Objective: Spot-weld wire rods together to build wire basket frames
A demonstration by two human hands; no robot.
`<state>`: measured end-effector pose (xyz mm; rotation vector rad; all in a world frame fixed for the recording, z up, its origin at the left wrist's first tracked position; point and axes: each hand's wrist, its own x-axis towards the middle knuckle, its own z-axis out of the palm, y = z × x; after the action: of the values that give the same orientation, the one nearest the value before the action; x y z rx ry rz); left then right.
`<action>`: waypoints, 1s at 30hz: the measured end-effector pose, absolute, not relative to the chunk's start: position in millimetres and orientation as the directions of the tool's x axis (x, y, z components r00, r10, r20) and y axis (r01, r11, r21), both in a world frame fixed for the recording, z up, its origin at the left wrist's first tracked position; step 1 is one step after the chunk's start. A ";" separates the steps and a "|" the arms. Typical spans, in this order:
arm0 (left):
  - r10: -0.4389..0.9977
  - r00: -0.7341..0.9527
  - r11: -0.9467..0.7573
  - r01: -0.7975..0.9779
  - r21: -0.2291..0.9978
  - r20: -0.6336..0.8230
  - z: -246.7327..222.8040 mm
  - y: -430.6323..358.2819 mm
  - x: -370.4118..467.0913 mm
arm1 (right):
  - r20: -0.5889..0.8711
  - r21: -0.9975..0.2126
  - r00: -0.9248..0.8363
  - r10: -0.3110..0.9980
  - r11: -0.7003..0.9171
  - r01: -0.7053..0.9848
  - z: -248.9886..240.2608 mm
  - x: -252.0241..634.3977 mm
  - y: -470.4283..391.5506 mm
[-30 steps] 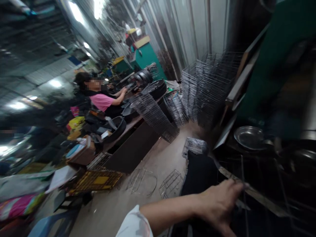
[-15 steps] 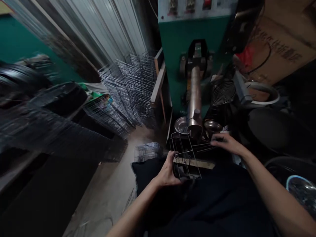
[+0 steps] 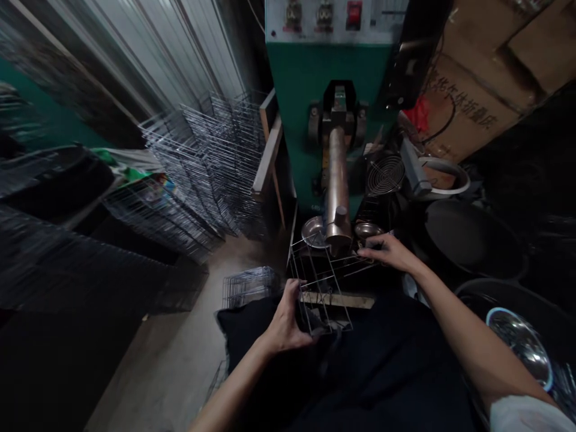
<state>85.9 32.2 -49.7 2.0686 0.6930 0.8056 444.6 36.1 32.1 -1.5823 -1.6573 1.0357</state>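
Note:
My left hand point(image 3: 288, 321) is closed on the left side of a wire frame point(image 3: 338, 288), made of thin crossed wires. The frame is tilted over my lap, below the copper-coloured cylindrical arm point(image 3: 337, 174) of the green machine point(image 3: 294, 96). My right hand point(image 3: 389, 252) pinches the far right end of thin wires that run across towards the frame; whether they are joined to it I cannot tell. Behind the wires, a shallow metal dish point(image 3: 311, 231) sits left of the arm's tip and a small metal bowl point(image 3: 368, 230) sits right of it.
Stacked wire racks point(image 3: 211, 162) stand at the left beside the machine, and a smaller wire stack point(image 3: 249, 285) rests lower down. To the right are a round dark lid or tub point(image 3: 472, 237), a blue-rimmed metal bowl point(image 3: 519, 348) and cardboard boxes point(image 3: 477, 90).
The view has turned slightly right, so everything sits further left. My right hand has come a little nearer to the arm's tip. My left hand keeps hold of the wire frame.

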 end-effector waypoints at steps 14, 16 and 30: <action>0.710 0.618 -0.535 0.161 0.830 0.338 -67.3 36.6 90.2 | -0.051 -0.847 -0.032 0.998 -0.026 0.530 44.4 443.4 35.7; 0.700 0.616 -0.540 0.123 0.833 0.362 -64.0 38.8 92.5 | -0.059 -0.847 -0.024 0.998 -0.037 0.530 46.2 443.0 36.3; 0.718 0.609 -0.514 0.135 0.847 0.338 -59.5 50.0 98.5 | -0.092 -0.854 -0.016 0.996 -0.071 0.516 45.1 445.6 43.4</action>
<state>98.5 50.0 -59.5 1.9995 0.6734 0.8848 445.6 43.4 45.1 -1.6478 -1.5893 0.9981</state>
